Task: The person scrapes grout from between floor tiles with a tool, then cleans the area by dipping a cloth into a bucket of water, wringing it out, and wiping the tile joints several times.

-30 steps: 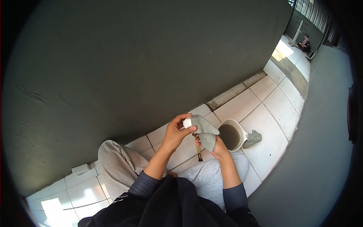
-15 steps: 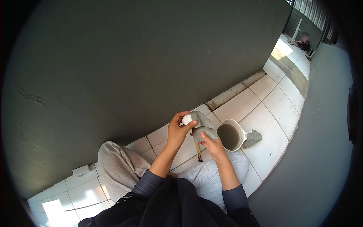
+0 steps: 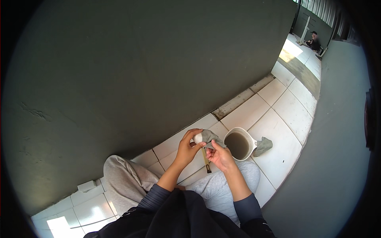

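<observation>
My left hand (image 3: 186,148) grips a smooth white rounded object (image 3: 197,138), too covered to tell its kind. A piece of grey cloth (image 3: 210,137) lies over its right side. Thumb and fingers of my right hand (image 3: 221,158) pinch the cloth's near edge. Just beyond that hand stands a white handled container (image 3: 255,143) of murky grey-brown liquid. Another grey crumpled cloth (image 3: 262,146) rests against its handle. On the floor below my hands lies a yellowish utility knife (image 3: 207,164), partly hidden by them.
I sit cross-legged on white floor tiles (image 3: 274,127), between a dark grey wall (image 3: 139,71) and a grey surface (image 3: 329,131) on the right. A small white block (image 3: 87,186) lies by the wall at left. Another person (image 3: 313,41) sits far off at upper right.
The cloth, spread wide and raised before, now sits gathered closer round the white object's right side. Both hands have come slightly lower. The distant person's posture has changed.
</observation>
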Tool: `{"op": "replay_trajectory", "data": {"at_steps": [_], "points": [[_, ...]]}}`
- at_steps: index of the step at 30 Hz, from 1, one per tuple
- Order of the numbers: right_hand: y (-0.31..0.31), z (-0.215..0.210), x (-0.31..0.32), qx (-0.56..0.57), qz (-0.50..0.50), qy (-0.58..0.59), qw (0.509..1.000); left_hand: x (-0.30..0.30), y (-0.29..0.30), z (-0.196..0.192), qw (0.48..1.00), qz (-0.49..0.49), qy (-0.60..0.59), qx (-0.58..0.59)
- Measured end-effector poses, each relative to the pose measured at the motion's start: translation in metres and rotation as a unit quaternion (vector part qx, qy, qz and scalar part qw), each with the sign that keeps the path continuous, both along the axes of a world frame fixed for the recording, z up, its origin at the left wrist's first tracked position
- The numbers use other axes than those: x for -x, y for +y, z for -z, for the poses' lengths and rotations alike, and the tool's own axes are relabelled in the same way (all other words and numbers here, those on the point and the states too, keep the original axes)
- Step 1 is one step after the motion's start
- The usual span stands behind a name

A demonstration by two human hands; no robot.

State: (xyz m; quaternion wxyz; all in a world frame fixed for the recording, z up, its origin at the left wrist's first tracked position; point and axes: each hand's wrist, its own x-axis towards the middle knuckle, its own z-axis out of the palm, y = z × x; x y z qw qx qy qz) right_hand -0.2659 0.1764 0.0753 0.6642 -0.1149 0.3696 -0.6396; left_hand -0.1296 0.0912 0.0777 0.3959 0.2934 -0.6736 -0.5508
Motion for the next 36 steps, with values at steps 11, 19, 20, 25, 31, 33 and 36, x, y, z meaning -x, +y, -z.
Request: {"op": "replay_trajectory", "data": {"at_steps": [11, 19, 20, 25, 31, 33, 36], "points": [[0.001, 0.0, 0.008, 0.056, -0.064, -0.017, 0.996, -0.01, -0.004, 0.002, 0.998, 0.046, 0.024, 0.035], [0.0, -0.004, 0.0, 0.113, -0.006, 0.406, 0.907, -0.015, -0.01, 0.01, 0.999, 0.037, -0.011, 0.029], [0.0, -0.008, 0.004, 0.146, 0.064, 0.589, 0.792, -0.015, -0.01, 0.01, 0.999, 0.039, -0.01, 0.017], [0.001, -0.011, -0.005, 0.132, 0.157, 0.785, 0.584, -0.007, -0.001, 0.002, 0.991, 0.104, 0.045, -0.075], [0.003, -0.008, 0.009, 0.092, 0.153, 0.333, 0.926, 0.034, 0.007, -0.031, 0.964, 0.212, 0.059, -0.148], [0.002, -0.01, 0.02, 0.089, 0.216, 0.337, 0.912, 0.057, 0.01, -0.033, 0.975, 0.193, 0.052, -0.098], [0.014, -0.015, 0.062, -0.018, 0.291, 0.472, 0.832, 0.09, 0.019, -0.026, 0.989, 0.144, -0.017, -0.018]]}}
